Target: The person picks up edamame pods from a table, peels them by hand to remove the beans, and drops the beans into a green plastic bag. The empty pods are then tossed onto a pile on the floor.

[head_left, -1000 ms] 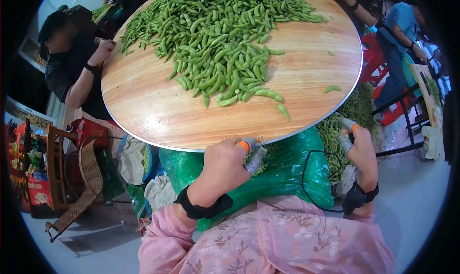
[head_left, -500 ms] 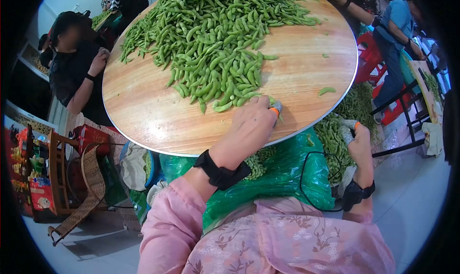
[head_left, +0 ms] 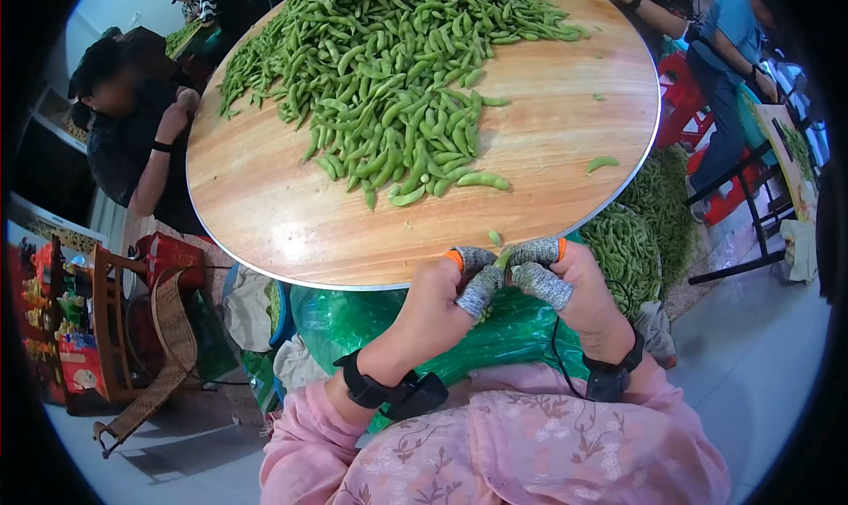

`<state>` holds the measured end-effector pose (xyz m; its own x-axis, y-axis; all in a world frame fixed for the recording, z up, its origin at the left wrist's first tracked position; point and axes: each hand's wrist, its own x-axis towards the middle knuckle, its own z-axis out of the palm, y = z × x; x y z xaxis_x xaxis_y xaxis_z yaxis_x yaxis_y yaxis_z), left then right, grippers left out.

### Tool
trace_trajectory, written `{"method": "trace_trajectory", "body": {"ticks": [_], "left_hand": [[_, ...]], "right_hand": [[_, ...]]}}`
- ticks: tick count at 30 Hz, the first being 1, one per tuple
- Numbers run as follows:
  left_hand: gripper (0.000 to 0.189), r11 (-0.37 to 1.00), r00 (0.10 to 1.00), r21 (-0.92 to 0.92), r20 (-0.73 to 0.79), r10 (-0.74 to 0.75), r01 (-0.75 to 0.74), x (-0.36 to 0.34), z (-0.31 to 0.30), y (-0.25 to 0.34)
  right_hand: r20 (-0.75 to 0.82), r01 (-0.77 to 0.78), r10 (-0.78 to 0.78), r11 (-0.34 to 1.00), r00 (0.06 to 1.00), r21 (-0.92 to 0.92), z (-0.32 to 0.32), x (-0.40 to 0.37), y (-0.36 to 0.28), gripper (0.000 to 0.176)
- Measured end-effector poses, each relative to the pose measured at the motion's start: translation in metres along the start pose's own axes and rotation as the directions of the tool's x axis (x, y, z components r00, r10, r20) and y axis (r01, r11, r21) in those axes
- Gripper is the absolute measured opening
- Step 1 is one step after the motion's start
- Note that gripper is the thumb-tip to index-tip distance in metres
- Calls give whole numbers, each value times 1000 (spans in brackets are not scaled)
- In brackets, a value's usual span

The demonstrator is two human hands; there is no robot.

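My left hand (head_left: 446,293) and my right hand (head_left: 572,291) meet just off the near edge of the round wooden tabletop (head_left: 318,231). Grey knitted finger covers with orange bands wrap the thumb and forefinger of each. Between the fingertips, both hands pinch a green soybean pod (head_left: 503,261), mostly hidden by the fingers. Just above it shows a small green bean (head_left: 495,237). A large pile of soybean pods (head_left: 397,90) covers the far and middle part of the tabletop, and one loose pod (head_left: 602,163) lies apart on the right.
Green plastic sheeting (head_left: 353,315) lies below the table edge over my lap. More pods (head_left: 623,253) are heaped at the lower right. A person in dark clothes (head_left: 124,152) sits at the left; another in blue (head_left: 740,33) is at the right. A wooden chair (head_left: 119,320) stands at the lower left.
My left hand has drawn back from the pods on the tabletop to its near edge. My right hand has come up from the heap at the lower right to meet it.
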<state>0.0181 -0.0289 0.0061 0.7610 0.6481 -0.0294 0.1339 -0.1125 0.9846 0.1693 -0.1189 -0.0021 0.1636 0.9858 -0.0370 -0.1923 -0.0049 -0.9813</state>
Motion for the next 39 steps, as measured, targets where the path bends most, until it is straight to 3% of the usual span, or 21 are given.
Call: {"method": "trace_trajectory", "body": {"ticks": [1, 3, 12, 16, 18, 19, 20, 21, 22, 24, 25, 27, 28, 30, 31, 32, 33, 37, 39], "left_hand": [[10, 1000, 1000, -5, 1, -2, 2, -1, -2, 0], [15, 984, 982, -115, 149, -116, 133, -2, -7, 1], [25, 984, 962, -139, 264, -75, 115, -3, -17, -4], [20, 979, 955, -142, 278, -103, 147, -4, -14, -7], [12, 940, 971, 251, 115, 207, -230, -5, -7, -8], [12, 940, 972, 253, 112, 205, -228, -9, -5, -7], [18, 779, 964, 569, 120, 237, -262, -13, -2, -5], [24, 519, 954, 813, 140, 264, -263, -15, 0, -4], [24, 517, 953, 814, 140, 267, -265, -15, 1, -6], [17, 559, 879, 744, 79, 470, -366, -13, 2, -15], [17, 558, 878, 744, 80, 472, -368, -13, 2, -18], [14, 777, 934, 552, 6, 358, -302, -13, 4, -23], [14, 777, 934, 552, 6, 358, -302, -12, 4, -19], [11, 967, 977, 151, -34, 211, -203, -12, 5, -7], [11, 968, 977, 152, -34, 209, -201, -14, 4, -12], [11, 994, 999, -106, -3, 36, -36, -15, 2, -21], [13, 927, 990, -349, 72, -123, 140, -16, 1, -26], [15, 975, 993, -217, 117, -17, 43, -11, 1, -14], [12, 987, 988, -154, 135, 74, -52, -7, 5, -6]], "right_hand": [[-1, -4, 4, 1000, 1000, -2, 1, 0, 0, 17], [17, -33, 32, 997, 999, 63, 4, -2, -2, 15], [73, -57, 53, 997, 996, 50, 8, 0, -2, 11], [44, -104, 101, 992, 994, 68, 10, 3, 8, 10], [26, -138, 136, 981, 990, 137, 11, 4, 12, 8], [29, -139, 136, 980, 990, 139, 11, 5, 12, 8], [30, -144, 141, 982, 990, 121, 12, 4, 12, 8], [29, -147, 144, 984, 989, 102, 12, 4, 11, 8], [29, -143, 141, 985, 990, 100, 11, 4, 10, 8], [38, -70, 68, 997, 997, 41, 11, 2, 10, 8], [37, -68, 66, 997, 997, 41, 11, 2, 10, 8], [37, 45, -47, 997, 998, 56, 13, 1, 11, 7], [36, 44, -47, 997, 998, 55, 13, 0, 13, 7], [9, 131, -131, 991, 991, 23, 12, 0, 19, 10], [10, 131, -131, 991, 991, 25, 13, -1, 16, 10], [23, 176, -175, 982, 984, -62, 13, -1, 10, 12], [39, 221, -217, 964, 975, -148, 12, -2, 6, 15], [67, 289, -282, 938, 957, -191, 6, -2, 9, 18], [81, 297, -286, 891, 955, -344, 4, -3, 5, 19]]}}
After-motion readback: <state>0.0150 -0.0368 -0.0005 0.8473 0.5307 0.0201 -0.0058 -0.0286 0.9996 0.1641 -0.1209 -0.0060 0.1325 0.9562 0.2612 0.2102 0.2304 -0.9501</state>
